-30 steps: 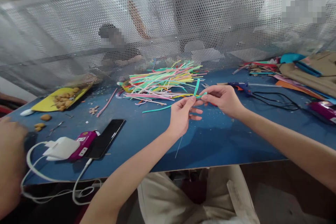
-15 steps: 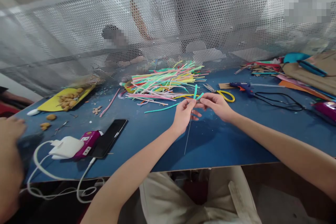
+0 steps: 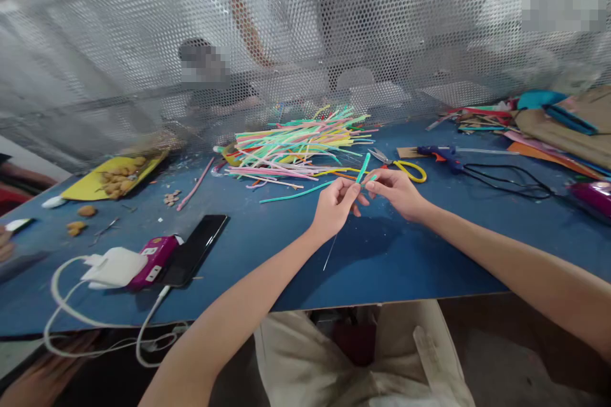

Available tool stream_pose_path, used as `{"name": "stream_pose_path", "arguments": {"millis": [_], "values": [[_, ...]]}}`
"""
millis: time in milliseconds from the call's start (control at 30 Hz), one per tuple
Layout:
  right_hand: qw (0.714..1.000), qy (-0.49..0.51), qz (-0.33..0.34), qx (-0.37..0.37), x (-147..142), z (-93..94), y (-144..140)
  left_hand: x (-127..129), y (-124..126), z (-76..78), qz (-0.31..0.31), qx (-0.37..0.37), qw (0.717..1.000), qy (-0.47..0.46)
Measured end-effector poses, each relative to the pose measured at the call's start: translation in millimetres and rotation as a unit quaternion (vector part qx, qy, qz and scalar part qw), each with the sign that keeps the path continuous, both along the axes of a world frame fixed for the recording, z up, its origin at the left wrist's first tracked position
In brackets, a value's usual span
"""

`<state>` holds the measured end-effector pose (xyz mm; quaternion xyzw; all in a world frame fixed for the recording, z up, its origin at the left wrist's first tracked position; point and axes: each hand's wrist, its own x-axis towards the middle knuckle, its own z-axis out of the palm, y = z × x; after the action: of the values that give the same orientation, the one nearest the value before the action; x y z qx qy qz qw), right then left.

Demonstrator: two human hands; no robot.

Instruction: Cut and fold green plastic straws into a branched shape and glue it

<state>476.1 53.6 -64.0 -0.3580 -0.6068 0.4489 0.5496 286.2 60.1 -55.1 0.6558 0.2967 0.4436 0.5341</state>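
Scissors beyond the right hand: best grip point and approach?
Probably the yellow handle loop, taken from the right: the scissors lie flat on the table with that loop turned rightward, while the metal blades point left toward the colourful pile. The right hand sits in front, so the near side looks more crowded.

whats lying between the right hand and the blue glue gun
In the head view, the yellow-handled scissors lie between the right hand and the blue glue gun; cardboard sits at the gun's tip.
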Motion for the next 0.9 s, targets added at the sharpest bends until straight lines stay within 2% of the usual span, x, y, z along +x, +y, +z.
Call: {"name": "stream_pose_path", "arguments": {"millis": [167, 467, 733, 900], "values": [[1.000, -0.002, -0.008, -0.004, -1, 0.0, 0, 0, 0, 0.0, 0.009, 0.002, 1.000, 0.004], [1.000, -0.008, -0.016, -0.015, -2, -2.4, 0, 4, 3, -6.0, -0.010, -0.076, 0.997, 0.012], [0.998, -0.027, -0.055, -0.026, -2, -3.3, 3, 1, 9, -8.5, 0.039, -0.006, 0.998, 0.042], [0.996, -0.046, -0.063, -0.033, -3, -1.8, 3, -1, 11, -10.2, 0.046, -0.001, 0.997, 0.060]]}}
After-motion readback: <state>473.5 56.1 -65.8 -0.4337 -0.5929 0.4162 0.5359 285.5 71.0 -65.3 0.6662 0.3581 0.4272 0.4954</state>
